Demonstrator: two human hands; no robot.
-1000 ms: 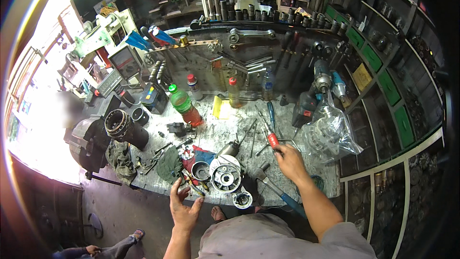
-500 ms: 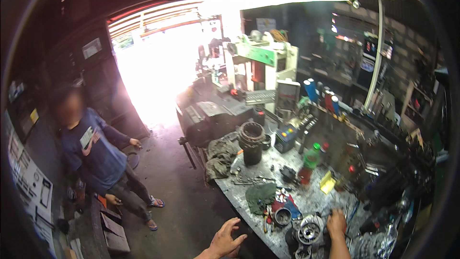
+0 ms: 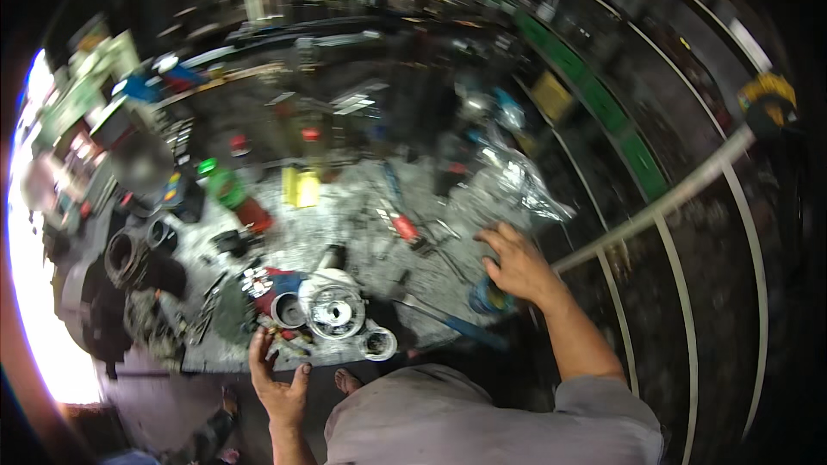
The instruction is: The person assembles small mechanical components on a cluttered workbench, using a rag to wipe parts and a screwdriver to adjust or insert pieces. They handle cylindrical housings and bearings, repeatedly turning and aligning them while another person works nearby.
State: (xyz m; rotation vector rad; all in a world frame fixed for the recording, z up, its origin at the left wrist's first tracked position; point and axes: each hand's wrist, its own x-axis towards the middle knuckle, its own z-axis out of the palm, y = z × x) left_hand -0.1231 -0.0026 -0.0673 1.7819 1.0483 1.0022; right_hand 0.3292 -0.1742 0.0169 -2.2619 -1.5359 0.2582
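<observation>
My left hand (image 3: 280, 387) is held at the bench's front edge, fingers apart and nothing in it. My right hand (image 3: 517, 269) hovers over the right side of the bench, fingers spread, close above a blue round container (image 3: 488, 295). Between my hands sits a metal machine part with a round ringed face (image 3: 336, 312). A short metal cylinder (image 3: 289, 311) stands left of it, and a smaller ring end (image 3: 378, 344) is at its lower right. A tool with a blue handle (image 3: 469, 330) lies between the part and the container.
On the bench are a green-capped bottle of red liquid (image 3: 245, 207), a yellow box (image 3: 301, 189), a red-handled tool (image 3: 403, 226) and crumpled clear plastic (image 3: 525, 181). A metal rail (image 3: 680, 194) and shelves with green edges (image 3: 594, 95) border the right. The picture is partly blurred.
The view has swung right toward the bench and shelves, and the doorway has slid to the left rim. My right hand has moved away from beside the machine part, farther right.
</observation>
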